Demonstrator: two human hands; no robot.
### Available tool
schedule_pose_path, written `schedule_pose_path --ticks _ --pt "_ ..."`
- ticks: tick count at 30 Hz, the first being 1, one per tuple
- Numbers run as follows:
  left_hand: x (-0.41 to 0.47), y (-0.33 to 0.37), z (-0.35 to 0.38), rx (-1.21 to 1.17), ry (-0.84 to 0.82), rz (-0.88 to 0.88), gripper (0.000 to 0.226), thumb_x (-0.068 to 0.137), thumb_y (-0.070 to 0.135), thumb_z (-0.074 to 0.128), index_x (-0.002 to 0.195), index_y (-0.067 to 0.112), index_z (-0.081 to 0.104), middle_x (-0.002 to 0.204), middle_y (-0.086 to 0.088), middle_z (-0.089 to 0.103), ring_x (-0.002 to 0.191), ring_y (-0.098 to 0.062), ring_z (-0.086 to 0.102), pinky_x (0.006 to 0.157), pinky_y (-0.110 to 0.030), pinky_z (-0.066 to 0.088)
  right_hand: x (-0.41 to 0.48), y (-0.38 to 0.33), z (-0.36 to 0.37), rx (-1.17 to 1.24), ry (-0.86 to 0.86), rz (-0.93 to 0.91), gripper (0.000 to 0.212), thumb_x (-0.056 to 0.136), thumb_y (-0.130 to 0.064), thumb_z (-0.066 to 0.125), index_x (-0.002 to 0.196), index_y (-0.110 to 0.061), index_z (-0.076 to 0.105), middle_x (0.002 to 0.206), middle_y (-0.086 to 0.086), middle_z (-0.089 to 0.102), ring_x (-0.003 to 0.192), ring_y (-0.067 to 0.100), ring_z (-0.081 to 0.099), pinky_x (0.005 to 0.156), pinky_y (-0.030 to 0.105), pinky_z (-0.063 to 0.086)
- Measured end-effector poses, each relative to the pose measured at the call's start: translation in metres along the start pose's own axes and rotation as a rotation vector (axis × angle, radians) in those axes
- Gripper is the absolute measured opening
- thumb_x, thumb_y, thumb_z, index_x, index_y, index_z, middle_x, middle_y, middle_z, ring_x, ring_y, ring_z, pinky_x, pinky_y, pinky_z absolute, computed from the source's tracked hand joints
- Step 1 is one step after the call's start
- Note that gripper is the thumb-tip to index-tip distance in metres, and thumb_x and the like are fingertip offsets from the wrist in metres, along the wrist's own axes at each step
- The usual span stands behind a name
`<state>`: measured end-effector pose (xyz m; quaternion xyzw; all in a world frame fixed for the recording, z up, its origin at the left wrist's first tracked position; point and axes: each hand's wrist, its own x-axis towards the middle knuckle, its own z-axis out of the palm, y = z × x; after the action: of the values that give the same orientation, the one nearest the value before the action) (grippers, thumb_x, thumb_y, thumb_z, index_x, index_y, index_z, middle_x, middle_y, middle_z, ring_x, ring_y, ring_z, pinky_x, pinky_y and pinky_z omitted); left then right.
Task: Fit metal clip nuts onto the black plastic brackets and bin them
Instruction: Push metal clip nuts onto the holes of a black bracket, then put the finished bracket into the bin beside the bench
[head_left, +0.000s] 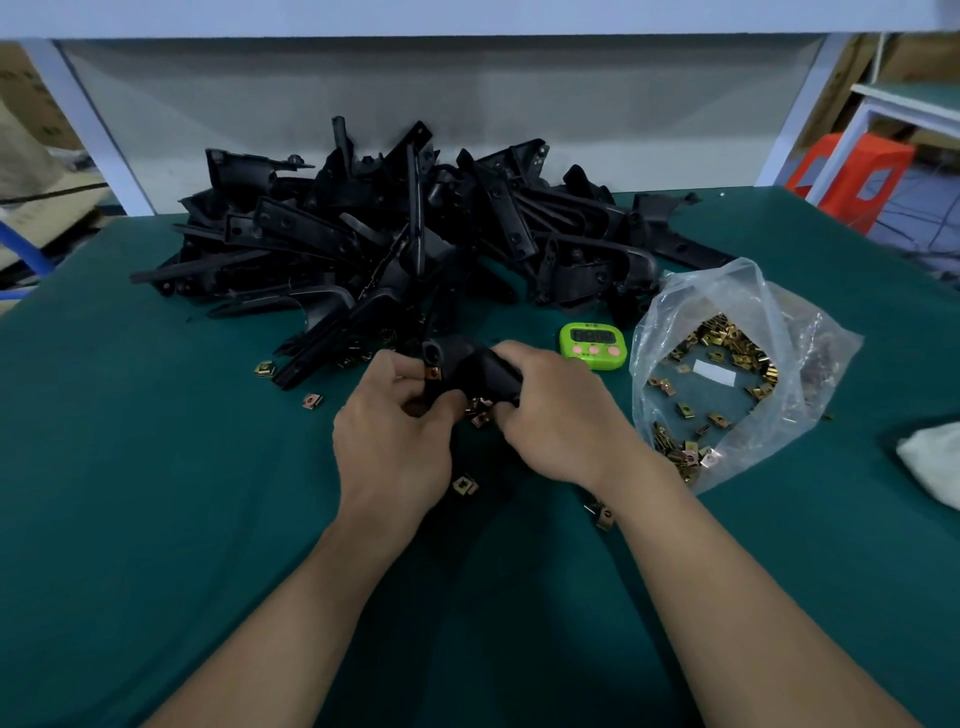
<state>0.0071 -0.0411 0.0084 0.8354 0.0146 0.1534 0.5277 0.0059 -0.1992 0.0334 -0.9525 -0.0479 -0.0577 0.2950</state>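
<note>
1. The green mat (156, 467) is covering the whole bench top and is carrying the timer (592, 345), the lime-green landmark for every place below.
2. The pile of black brackets (395, 234) is lying behind the timer and spreading far to its left, with the pieces crossing one another at all angles.
3. The plastic bag (727, 291) is sitting just to the right of the timer with its mouth gaping open, and many brass-coloured clip nuts (727, 338) are lying inside it.
4. The right hand (561, 421) is hovering just in front of the timer, its fingers curling round the near end of one bracket (478, 369).
5. The left hand (389, 441) is working to the front left of the timer, its fingers bent inward, thumb and forefinger pinching a single clip nut (432, 372).
6. A white cloth (930, 462) is lying far to the right of the timer, beyond the bag, partly cut off by the frame edge.
7. The held bracket is sitting between the two hands, just left of the timer and raised off the mat.
8. The loose nuts (313, 400) are lying scattered on the mat to the left of and in front of the timer, several of them under and around the hands.
9. The pinched clip nut is touching the left edge of the held bracket; I cannot tell how far on it is seated.
</note>
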Motion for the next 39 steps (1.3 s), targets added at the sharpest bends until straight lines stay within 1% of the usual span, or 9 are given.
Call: schedule_pose_path --ticks 6,11,13,15,22,27,35,37,39 --pt "0.000 0.008 -0.005 -0.103 0.029 0.058 0.031 0.083 0.021 0.081 0.089 0.041 0.058 0.090 0.033 0.069 0.083 0.009 0.066 0.073 -0.011 0.051 -0.002 -0.004 -0.020 0.268 -0.097 0.078 0.029 0.086 -0.023 0.069 0.063 -0.022 0.052 0.054 -0.007 0.048 0.051 0.011 0.045 0.051 0.027 0.034" --pt "0.003 0.038 -0.008 -0.376 0.010 0.022 0.027 0.085 0.010 0.080 0.093 0.031 0.066 0.088 0.015 0.076 0.085 -0.002 0.071 0.076 -0.020 0.055 -0.032 -0.011 -0.045 0.489 -0.124 0.092 0.011 0.085 -0.017 0.071 0.088 -0.013 0.061 0.064 -0.002 0.052 0.060 0.011 0.048 0.059 0.028 0.038" --pt "0.004 0.060 -0.005 -0.523 0.042 -0.029 0.022 0.083 0.010 0.080 0.091 0.026 0.068 0.074 0.018 0.072 0.070 0.001 0.067 0.067 -0.014 0.052 -0.050 -0.007 -0.064 0.675 -0.143 0.112 0.022 0.086 -0.009 0.067 0.108 -0.009 0.063 0.086 0.016 0.065 0.070 0.018 0.056 0.067 0.033 0.046" --pt "0.002 0.086 0.002 -0.648 0.020 -0.062 0.017 0.084 0.008 0.079 0.092 0.019 0.069 0.064 0.015 0.065 0.057 -0.004 0.060 0.056 -0.018 0.049 -0.072 0.004 -0.083 0.903 -0.126 0.155 0.034 0.092 -0.001 0.061 0.123 -0.015 0.065 0.108 0.014 0.071 0.078 0.021 0.068 0.068 0.028 0.054" --pt "-0.037 0.186 0.094 -0.573 -0.491 -0.093 0.016 0.083 0.006 0.078 0.096 0.011 0.071 0.060 0.000 0.064 0.048 -0.014 0.057 0.047 -0.024 0.045 -0.161 0.070 -0.138 1.286 0.386 0.456 0.025 0.100 0.004 0.049 0.114 -0.002 0.069 0.100 0.017 0.076 0.067 0.020 0.070 0.060 0.025 0.057" --pt "-0.097 0.235 0.183 -0.505 -0.886 -0.183 0.006 0.090 0.005 0.067 0.092 0.008 0.071 0.069 -0.006 0.068 0.051 -0.010 0.060 0.047 -0.020 0.043 -0.233 0.117 -0.174 1.426 0.714 0.603 0.022 0.100 0.004 0.048 0.117 0.005 0.063 0.104 0.025 0.075 0.078 0.028 0.075 0.064 0.030 0.061" --pt "-0.195 0.246 0.271 -0.389 -1.277 -0.410 0.006 0.093 0.003 0.062 0.094 0.006 0.066 0.069 -0.007 0.070 0.054 -0.011 0.067 0.052 -0.020 0.056 -0.339 0.148 -0.181 1.712 0.927 0.804 0.025 0.099 0.006 0.045 0.119 0.014 0.057 0.111 0.035 0.069 0.092 0.039 0.074 0.067 0.037 0.063" --pt "-0.207 0.249 0.281 -0.413 -1.322 -0.489 0.009 0.096 0.011 0.064 0.103 0.006 0.067 0.081 -0.009 0.072 0.063 -0.013 0.071 0.061 -0.025 0.059 -0.344 0.159 -0.191 1.730 0.915 0.843 0.024 0.097 0.008 0.046 0.117 0.017 0.055 0.107 0.037 0.069 0.091 0.042 0.074 0.064 0.038 0.063" --pt "-0.206 0.265 0.291 -0.494 -1.419 -0.541 0.029 0.100 0.030 0.062 0.119 0.009 0.063 0.111 -0.012 0.070 0.095 -0.019 0.072 0.079 -0.031 0.058 -0.325 0.181 -0.225 1.729 1.006 0.834 0.016 0.097 0.009 0.045 0.107 0.016 0.056 0.099 0.038 0.068 0.083 0.043 0.074 0.060 0.041 0.064"
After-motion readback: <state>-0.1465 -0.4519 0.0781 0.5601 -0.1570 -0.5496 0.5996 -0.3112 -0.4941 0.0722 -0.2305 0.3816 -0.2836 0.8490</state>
